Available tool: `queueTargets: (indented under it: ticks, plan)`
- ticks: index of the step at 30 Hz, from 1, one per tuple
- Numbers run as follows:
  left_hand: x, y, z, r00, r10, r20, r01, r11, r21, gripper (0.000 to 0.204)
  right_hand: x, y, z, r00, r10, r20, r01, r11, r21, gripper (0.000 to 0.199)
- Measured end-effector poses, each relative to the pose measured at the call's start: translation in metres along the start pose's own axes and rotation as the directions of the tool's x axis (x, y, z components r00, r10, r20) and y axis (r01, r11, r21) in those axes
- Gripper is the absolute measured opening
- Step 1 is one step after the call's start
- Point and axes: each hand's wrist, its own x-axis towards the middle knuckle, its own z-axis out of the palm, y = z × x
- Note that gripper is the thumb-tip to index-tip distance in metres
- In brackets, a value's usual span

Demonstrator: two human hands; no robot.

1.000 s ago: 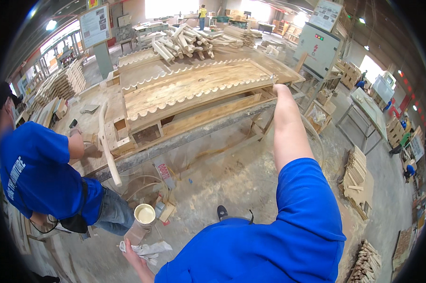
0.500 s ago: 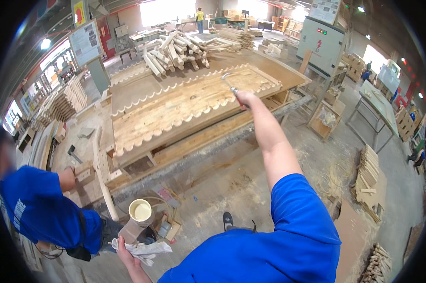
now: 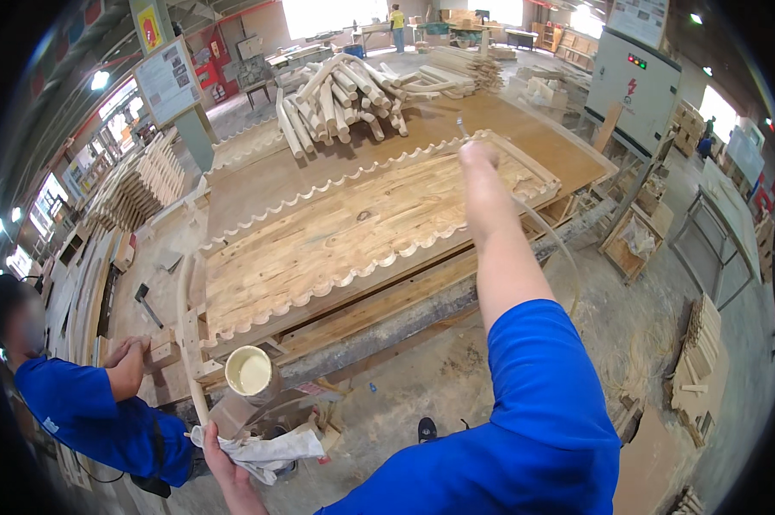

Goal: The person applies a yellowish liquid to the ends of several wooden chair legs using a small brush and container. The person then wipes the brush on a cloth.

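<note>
My right arm reaches out over the far right part of a wooden panel [image 3: 319, 227] with scalloped strips along its long edges. In my right hand [image 3: 480, 155] is an air blow gun, its thin metal nozzle [image 3: 462, 126] pointing up past the fingers; the fist hides its handle. A pale hose [image 3: 563, 245] hangs from near that hand down past the bench edge. My left hand [image 3: 220, 459], low at the left, is closed on a crumpled white cloth [image 3: 276, 451], perhaps a glove. Just beyond it stands a round cream pot [image 3: 250, 371] with pale contents.
A co-worker [image 3: 95, 386] in blue stands at left, hands at a wooden block [image 3: 162, 350]. A hammer [image 3: 148, 305] lies nearby. Curved wooden pieces [image 3: 340, 94] are heaped on the bench's far side. A grey electrical cabinet [image 3: 632, 90] stands at right.
My right hand has moved slightly right along the panel, and the nozzle now points more upward. The hose has come into sight. The co-worker's hands are now together at the block.
</note>
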Motion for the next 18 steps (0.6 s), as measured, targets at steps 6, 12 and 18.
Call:
queueTargets:
  ticks: [6, 12, 18]
  plan:
    - [0.013, 0.015, 0.051, 0.996, -0.088, -0.016, 0.087, 0.996, -0.015, 0.037, 0.039, 0.019, -0.005, 0.998, -0.066, -0.013, 0.067, 0.995, 0.069, 0.036]
    - [0.053, 0.023, 0.087, 0.978, -0.142, 0.153, 0.134, 0.989, 0.061, 0.037, 0.044, -0.005, 0.012, 0.946, -0.312, 0.082, 0.284, 0.926, 0.249, 0.042]
    - [0.09, 0.03, 0.133, 0.966, -0.211, 0.148, 0.207, 0.977, 0.043, 0.035, 0.026, -0.009, 0.024, 0.956, -0.223, 0.189, 0.049, 0.76, 0.648, 0.043]
